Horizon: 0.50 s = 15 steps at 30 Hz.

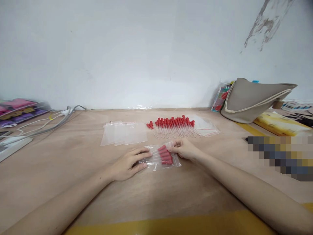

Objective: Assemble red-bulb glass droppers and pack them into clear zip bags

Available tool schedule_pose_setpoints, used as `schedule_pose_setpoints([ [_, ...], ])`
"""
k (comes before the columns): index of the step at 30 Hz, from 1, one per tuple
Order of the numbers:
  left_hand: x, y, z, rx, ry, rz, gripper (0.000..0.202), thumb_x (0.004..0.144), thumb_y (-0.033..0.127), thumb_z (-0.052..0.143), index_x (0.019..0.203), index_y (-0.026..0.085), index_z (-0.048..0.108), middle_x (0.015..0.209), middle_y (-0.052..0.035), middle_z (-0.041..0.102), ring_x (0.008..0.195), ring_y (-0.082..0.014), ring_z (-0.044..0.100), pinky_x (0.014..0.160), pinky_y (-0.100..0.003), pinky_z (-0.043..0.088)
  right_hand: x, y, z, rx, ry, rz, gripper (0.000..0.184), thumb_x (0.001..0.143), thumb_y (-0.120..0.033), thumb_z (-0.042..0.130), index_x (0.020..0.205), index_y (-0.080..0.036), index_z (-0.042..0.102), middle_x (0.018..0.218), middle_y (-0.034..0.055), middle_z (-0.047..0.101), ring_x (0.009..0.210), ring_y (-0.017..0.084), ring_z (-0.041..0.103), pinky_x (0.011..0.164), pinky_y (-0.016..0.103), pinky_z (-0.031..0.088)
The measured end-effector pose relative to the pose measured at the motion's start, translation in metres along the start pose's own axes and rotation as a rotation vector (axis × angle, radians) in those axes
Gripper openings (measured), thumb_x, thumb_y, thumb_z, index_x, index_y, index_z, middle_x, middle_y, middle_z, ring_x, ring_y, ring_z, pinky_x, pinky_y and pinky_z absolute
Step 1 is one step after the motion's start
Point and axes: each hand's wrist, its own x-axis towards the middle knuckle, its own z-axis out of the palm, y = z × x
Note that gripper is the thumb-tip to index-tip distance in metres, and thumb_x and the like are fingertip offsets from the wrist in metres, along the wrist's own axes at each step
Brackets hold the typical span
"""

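A small clear zip bag [161, 158] with several red-bulbed droppers inside lies on the wooden table [80, 182] in front of me. My left hand [128, 163] rests on the bag's left end, fingers pressing it flat. My right hand [184, 148] pinches the bag's right, open end between thumb and fingers. Behind the bag, a row of loose droppers [172, 125] with red bulbs lies on the table. A stack of flat clear bags [124, 133] sits to the left of that row.
A grey bag [254, 98] leans at the back right beside colourful packets [221, 96] and a yellow pack [281, 125]. Grey cables [49, 127] and a white power strip [12, 147] lie at the left, near pink and purple packages [17, 112]. More clear bags [207, 127] lie right of the droppers.
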Motion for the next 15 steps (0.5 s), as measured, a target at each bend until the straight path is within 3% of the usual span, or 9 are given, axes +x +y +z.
schedule_pose_setpoints([
  [3, 0.001, -0.002, -0.001, 0.006, 0.010, -0.002, 0.040, 0.090, 0.032, 0.040, 0.129, 0.027, 0.041, 0.133, -0.0061, 0.042, 0.119, -0.0208, 0.042, 0.098, -0.038, 0.038, -0.003, -0.006, -0.004, 0.056, -0.092, 0.056, 0.011, 0.064, -0.025, 0.065, 0.066, -0.015, 0.063, 0.043, -0.0046, 0.054, 0.032, 0.004, 0.038, 0.032, 0.016, 0.028],
  [5, 0.003, -0.008, -0.002, 0.078, 0.067, -0.034, 0.038, 0.090, 0.033, 0.038, 0.127, 0.026, 0.044, 0.133, -0.0062, 0.043, 0.122, -0.0215, 0.039, 0.101, -0.041, 0.033, -0.006, -0.011, -0.011, 0.187, -0.120, 0.041, 0.010, 0.067, -0.023, 0.063, 0.073, -0.015, 0.064, 0.054, -0.0017, 0.061, 0.040, 0.007, 0.049, 0.039, 0.018, 0.040],
  [7, 0.006, -0.020, -0.005, 0.203, 0.140, -0.113, 0.039, 0.090, 0.037, 0.036, 0.126, 0.025, 0.046, 0.133, -0.0068, 0.043, 0.126, -0.0234, 0.034, 0.105, -0.048, 0.023, -0.006, -0.016, -0.021, 0.355, -0.148, 0.043, 0.011, 0.068, -0.021, 0.060, 0.077, -0.015, 0.064, 0.067, 0.0028, 0.067, 0.055, 0.012, 0.060, 0.054, 0.025, 0.050],
  [11, 0.008, -0.052, -0.014, 0.320, 0.149, -0.275, 0.046, 0.089, 0.043, 0.034, 0.129, 0.021, 0.042, 0.136, -0.0084, 0.040, 0.129, -0.0242, 0.029, 0.106, -0.051, 0.013, -0.001, -0.019, -0.038, 0.508, -0.209, 0.042, 0.015, 0.074, -0.023, 0.053, 0.080, -0.013, 0.062, 0.072, 0.0084, 0.068, 0.064, 0.019, 0.064, 0.065, 0.037, 0.053],
  [15, 0.000, -0.075, -0.024, 0.259, 0.127, -0.346, 0.042, 0.088, 0.045, 0.035, 0.119, 0.023, 0.053, 0.124, -0.0040, 0.054, 0.120, -0.0211, 0.044, 0.105, -0.046, 0.020, 0.011, -0.028, -0.035, 0.604, -0.083, -0.063, 0.013, 0.076, -0.018, 0.048, 0.080, -0.013, 0.060, 0.077, 0.0083, 0.068, 0.071, 0.018, 0.065, 0.071, 0.034, 0.053],
])
